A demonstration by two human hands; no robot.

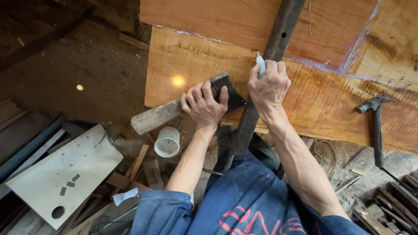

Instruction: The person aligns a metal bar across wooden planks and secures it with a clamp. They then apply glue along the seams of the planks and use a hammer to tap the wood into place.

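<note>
Blue cloth of my worn work trousers [244, 204] fills the nearest part of the view, with scraps of timber and a white plastic cup [167, 141] on the dirt floor [87, 65] below. Just beyond, my left hand [204, 104] has its fingers wrapped tight around the neck of a small axe with a dark steel head and pale, rough wooden handle [174, 111], the head resting on the near edge of the broad orange-brown wooden plank [322, 100]. My right hand [269, 82] pinches a white marking stick [261, 65], fingers closed narrowly on it, its tip against the long dark rusty metal bar [270, 56] that lies across the plank as a straightedge.

I judge the bar to be the weak point: only the side of my marking hand steadies it, so a push could slide it and bend the line. The axe blade sits close to my right wrist; a slip of the left hand could nick it. Farther right, a black claw hammer [375, 126] lies on the plank's edge and might be knocked off.
</note>
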